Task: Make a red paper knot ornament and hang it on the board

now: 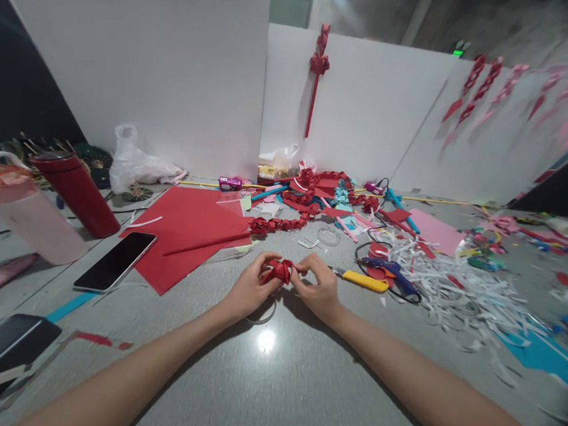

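Between my two hands, near the middle of the table, is a small folded red paper piece [280, 271]. My left hand [251, 287] is closed round its left side, fingers above and thumb below. On the right side, my right hand [317, 288] pinches the edge of the same piece between thumb and forefinger. A thin pale loop [263, 315] lies under my left hand. Beyond my hands stretches a red paper chain [287, 225], and a yellow cutter [365, 281] rests to the right of my right hand.
Red sheets [187, 224], a phone [116, 262], a red flask [77, 193] and a pink tumbler [37, 216] are on the left. White paper strips [439, 275] and a blue glue gun [395, 277] lie right. White boards [176, 75] stand behind.
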The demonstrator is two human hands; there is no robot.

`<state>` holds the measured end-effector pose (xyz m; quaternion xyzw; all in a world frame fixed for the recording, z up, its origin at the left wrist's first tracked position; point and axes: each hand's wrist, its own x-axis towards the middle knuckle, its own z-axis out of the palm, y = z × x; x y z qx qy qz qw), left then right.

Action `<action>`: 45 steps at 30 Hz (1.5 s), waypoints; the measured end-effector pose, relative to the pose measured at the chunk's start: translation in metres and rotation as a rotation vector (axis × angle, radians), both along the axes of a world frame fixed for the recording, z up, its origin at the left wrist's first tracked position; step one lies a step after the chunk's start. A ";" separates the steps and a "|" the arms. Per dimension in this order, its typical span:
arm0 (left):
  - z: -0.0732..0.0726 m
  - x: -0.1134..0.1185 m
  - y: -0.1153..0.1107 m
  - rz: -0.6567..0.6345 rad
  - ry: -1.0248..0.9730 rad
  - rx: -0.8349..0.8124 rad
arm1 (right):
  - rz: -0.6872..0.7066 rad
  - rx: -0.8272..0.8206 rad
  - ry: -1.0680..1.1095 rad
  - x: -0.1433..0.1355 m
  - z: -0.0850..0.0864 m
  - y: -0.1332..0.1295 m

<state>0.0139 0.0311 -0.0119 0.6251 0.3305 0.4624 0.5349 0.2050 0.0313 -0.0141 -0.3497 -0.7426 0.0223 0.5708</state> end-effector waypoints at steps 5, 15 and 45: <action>0.004 0.001 -0.003 0.001 -0.025 -0.016 | 0.006 -0.029 0.019 0.001 -0.001 0.000; 0.011 0.000 -0.007 0.019 -0.016 0.008 | 0.038 -0.014 0.023 -0.002 0.000 -0.001; 0.003 0.001 -0.010 0.168 0.044 0.067 | 0.157 0.069 -0.198 0.000 -0.004 -0.009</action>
